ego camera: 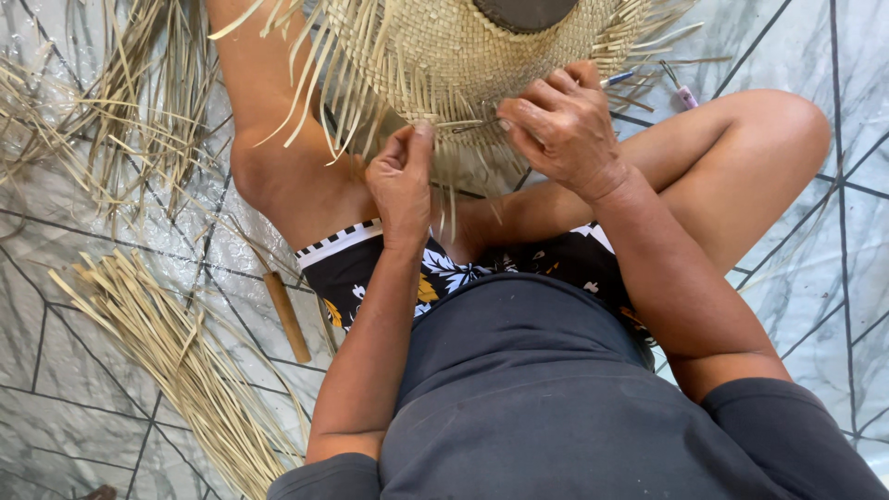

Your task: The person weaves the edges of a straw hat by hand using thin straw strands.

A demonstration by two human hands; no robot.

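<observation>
1. The tiled floor (833, 241) fills the frame's edges, grey-white marble pattern with dark lines.
2. A woven straw piece (444, 51), round with loose strand ends, lies at top centre across the person's legs.
3. A bundle of straw strips (176, 361) lies at lower left; more loose strips (120, 102) spread at upper left.
4. The right hand (560, 125) sits at the weave's lower edge, fingers closed on a strand.
5. The left hand (400, 181), just beside it, pinches a strand between thumb and fingertips.
6. A wooden-handled tool (287, 317) lies on the floor left of centre.
</observation>
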